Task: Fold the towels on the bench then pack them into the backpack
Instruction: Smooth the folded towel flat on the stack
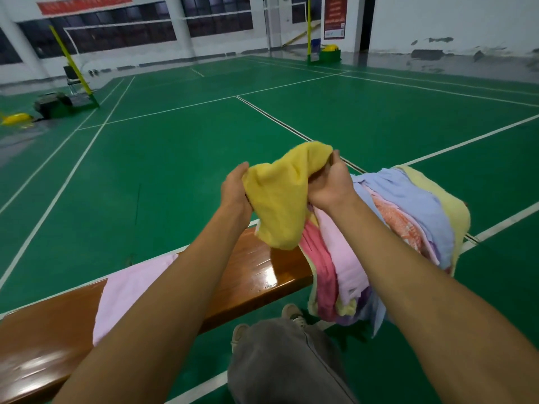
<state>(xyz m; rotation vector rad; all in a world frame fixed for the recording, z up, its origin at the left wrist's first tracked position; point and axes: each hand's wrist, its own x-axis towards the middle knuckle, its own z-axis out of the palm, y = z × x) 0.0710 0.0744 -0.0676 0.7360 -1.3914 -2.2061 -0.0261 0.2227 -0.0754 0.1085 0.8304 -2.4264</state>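
The red banner (84, 3) and red poster (335, 16) on the far wall have writing, but it is too blurry to read. The left hand (234, 188) and right hand (331, 185) each have a tight grip on the yellow towel (280, 196), holding it up over the brown surface (256, 269). A pile of towels (393, 228) sits just right of it. A pink towel (128, 293) lies flat on the surface, partly hidden by the left arm. No backpack shows.
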